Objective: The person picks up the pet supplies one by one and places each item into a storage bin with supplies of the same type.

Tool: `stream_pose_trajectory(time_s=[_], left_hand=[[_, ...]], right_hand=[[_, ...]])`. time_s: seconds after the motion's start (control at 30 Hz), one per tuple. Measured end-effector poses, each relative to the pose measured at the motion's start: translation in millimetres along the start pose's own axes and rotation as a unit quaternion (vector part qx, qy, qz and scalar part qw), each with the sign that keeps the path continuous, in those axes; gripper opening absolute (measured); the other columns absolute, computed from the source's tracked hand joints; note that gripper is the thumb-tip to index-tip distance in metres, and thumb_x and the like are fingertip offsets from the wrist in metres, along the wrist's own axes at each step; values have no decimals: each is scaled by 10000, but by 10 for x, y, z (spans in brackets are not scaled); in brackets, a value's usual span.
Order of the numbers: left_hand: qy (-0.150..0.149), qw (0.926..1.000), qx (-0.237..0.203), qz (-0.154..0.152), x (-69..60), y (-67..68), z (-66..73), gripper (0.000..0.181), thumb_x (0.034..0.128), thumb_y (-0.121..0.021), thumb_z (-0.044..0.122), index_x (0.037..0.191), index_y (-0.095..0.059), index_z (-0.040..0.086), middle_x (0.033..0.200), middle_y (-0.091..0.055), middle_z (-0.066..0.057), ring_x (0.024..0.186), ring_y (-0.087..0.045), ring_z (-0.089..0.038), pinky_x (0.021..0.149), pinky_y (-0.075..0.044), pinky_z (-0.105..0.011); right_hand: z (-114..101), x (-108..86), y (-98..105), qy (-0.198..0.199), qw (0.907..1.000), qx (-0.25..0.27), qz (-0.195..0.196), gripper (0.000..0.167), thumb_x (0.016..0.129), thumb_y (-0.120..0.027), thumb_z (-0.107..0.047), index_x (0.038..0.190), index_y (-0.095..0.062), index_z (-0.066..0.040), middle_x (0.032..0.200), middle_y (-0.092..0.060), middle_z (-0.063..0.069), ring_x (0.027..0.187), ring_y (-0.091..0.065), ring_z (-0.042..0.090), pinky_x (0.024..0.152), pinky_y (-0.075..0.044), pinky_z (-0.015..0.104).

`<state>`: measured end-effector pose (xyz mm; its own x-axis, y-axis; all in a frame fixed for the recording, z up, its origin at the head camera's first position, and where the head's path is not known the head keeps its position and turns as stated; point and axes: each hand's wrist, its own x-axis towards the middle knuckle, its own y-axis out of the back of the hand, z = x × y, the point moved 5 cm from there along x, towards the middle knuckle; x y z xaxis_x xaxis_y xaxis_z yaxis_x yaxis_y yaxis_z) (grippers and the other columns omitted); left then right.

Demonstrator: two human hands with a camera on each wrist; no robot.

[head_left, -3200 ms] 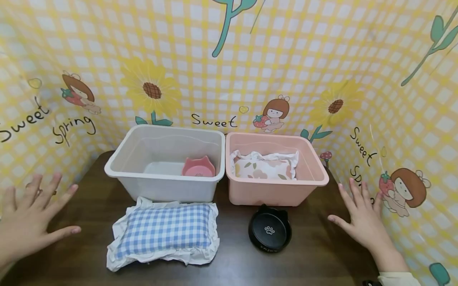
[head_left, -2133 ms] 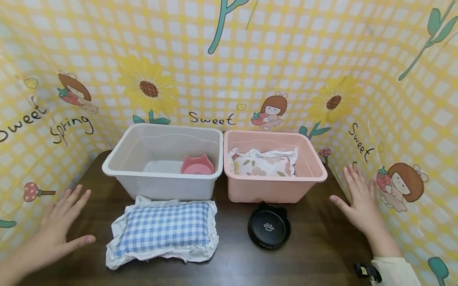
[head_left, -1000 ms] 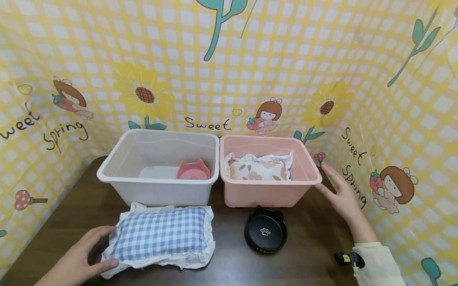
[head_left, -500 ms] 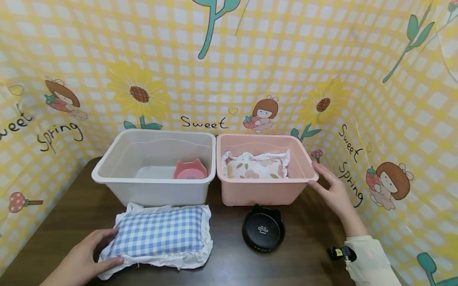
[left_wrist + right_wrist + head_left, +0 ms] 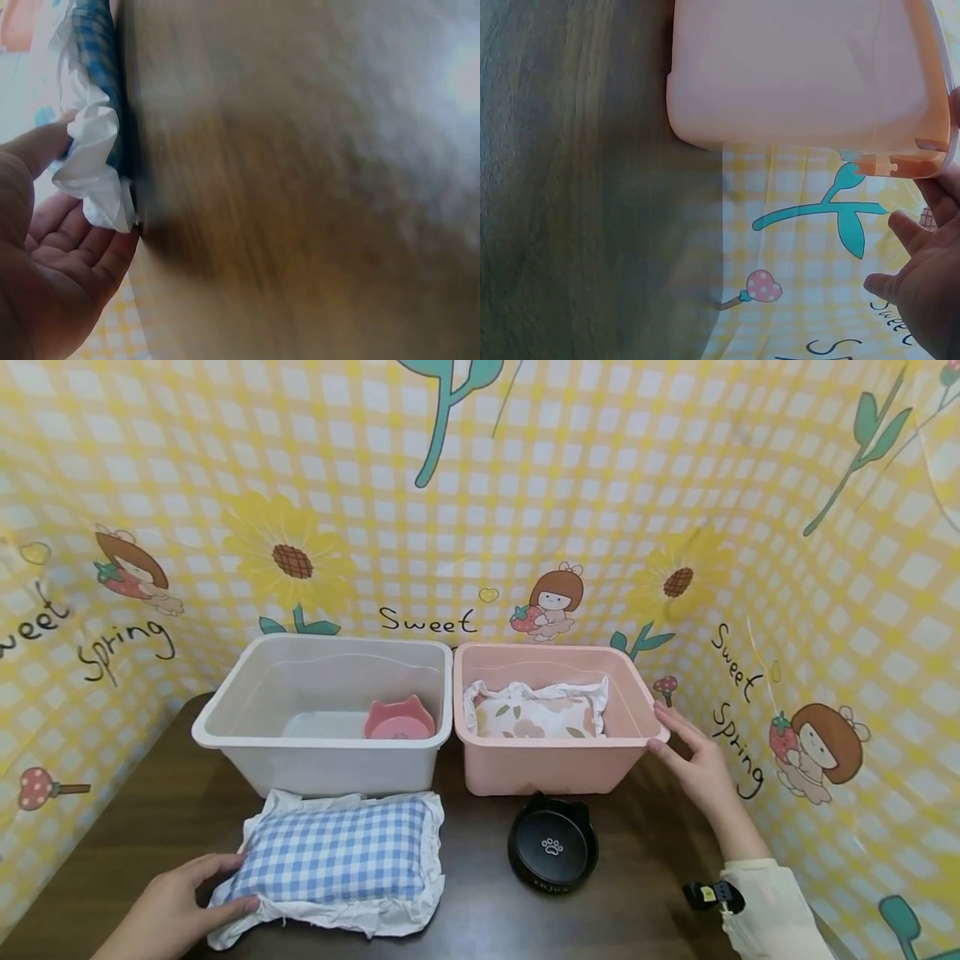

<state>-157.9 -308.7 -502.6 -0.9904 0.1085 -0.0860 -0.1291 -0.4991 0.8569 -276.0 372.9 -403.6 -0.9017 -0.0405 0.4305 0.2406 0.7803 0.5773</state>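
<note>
A blue-checked pillow [image 5: 333,852] with a white ruffled edge lies in front of the grey-white bin [image 5: 337,768]. My left hand [image 5: 168,902] holds its left end. In the left wrist view the ruffle [image 5: 94,142] sits between thumb and fingers, pillow still down on the table. My right hand [image 5: 697,764] touches the right front corner of the pink bin [image 5: 555,768], its fingers fairly straight along the rim. The right wrist view shows fingertips below the bin's rim [image 5: 945,161]. A floral pillow [image 5: 536,714] lies inside the pink bin.
A pink cat-eared bowl [image 5: 401,718] sits in the right part of the grey-white bin. On the dark wood table [image 5: 480,918], a black cat-eared bowl [image 5: 553,847] with a paw print stands before the pink bin. Yellow-checked cloth [image 5: 420,543] surrounds the back and sides.
Both hands were spread in the air at the sides. The left has come in to the checked pillow's end, the right to the pink bin's corner. Little differs over the last half second.
</note>
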Motion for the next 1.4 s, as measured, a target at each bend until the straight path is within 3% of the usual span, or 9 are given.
stream_pose_trajectory(time_s=[0.1,0.33,0.57,0.63,0.73,0.87,0.97,1.3,1.4], left_hand=[[148,9999,-69,55,12,6,11,704,828,-798,561,1244,-695,2,1240,-691,-238,1141,-648,-443,884,-554,-537],[174,9978,-136,622,0,56,65,438,790,-845,532,1041,-785,179,1039,-763,-13,875,-622,-80,721,-506,-253],[332,9955,-384,801,-40,104,111,401,794,-837,551,999,-792,209,1033,-773,-2,852,-599,6,698,-495,-209],[355,9946,-492,836,-59,103,123,389,793,-844,536,992,-793,206,1035,-778,-12,860,-602,27,697,-499,-199],[316,9922,-655,1010,-95,107,147,336,782,-873,479,958,-795,204,1004,-782,1,837,-591,73,687,-499,-178],[67,9854,-949,1410,-141,139,203,233,757,-920,342,901,-800,205,911,-770,69,786,-581,75,658,-469,-135],[-198,9791,-1165,1657,-167,179,253,195,744,-933,245,883,-803,201,864,-752,128,775,-588,64,654,-461,-114],[-663,9728,-1464,1670,-214,407,319,173,760,-907,107,883,-802,167,878,-754,147,808,-625,59,662,-486,-111],[-834,9693,-1543,1720,-227,487,365,183,755,-903,69,875,-798,159,887,-757,139,832,-640,67,686,-492,-91]], right_hand=[[26,-14,10,-131,9999,3,34,533,948,-750,-159,1456,-591,-178,1553,-507,47,1481,-394,128,1210,-286,299],[49,52,37,-302,9995,-2,-21,537,950,-753,-193,1460,-585,-178,1549,-504,81,1479,-403,226,1186,-297,570],[-31,72,35,-263,9993,218,-163,514,964,-736,-206,1457,-589,-186,1548,-504,67,1395,-396,-66,1193,-274,569],[-42,61,37,-264,9992,230,-190,511,967,-733,-213,1457,-589,-187,1546,-505,69,1360,-387,-125,1206,-278,527],[-29,48,34,-254,9993,163,-228,507,973,-726,-231,1459,-586,-193,1543,-508,62,1347,-383,-148,1214,-299,316],[-3,41,22,-200,9994,101,-266,504,981,-715,-236,1463,-578,-178,1539,-510,67,1355,-383,-138,1081,-278,61],[3,39,20,-198,9993,114,-284,506,983,-712,-234,1466,-573,-170,1540,-508,70,1355,-379,-135,1053,-270,28],[2,20,37,-315,9992,-23,-252,525,976,-723,-237,1473,-562,-189,1539,-506,57,1431,-394,7,1077,-275,55],[-44,7,49,-314,9992,-12,-236,525,973,-726,-217,1468,-565,-156,1529,-511,89,1393,-391,-62,1057,-272,34]])
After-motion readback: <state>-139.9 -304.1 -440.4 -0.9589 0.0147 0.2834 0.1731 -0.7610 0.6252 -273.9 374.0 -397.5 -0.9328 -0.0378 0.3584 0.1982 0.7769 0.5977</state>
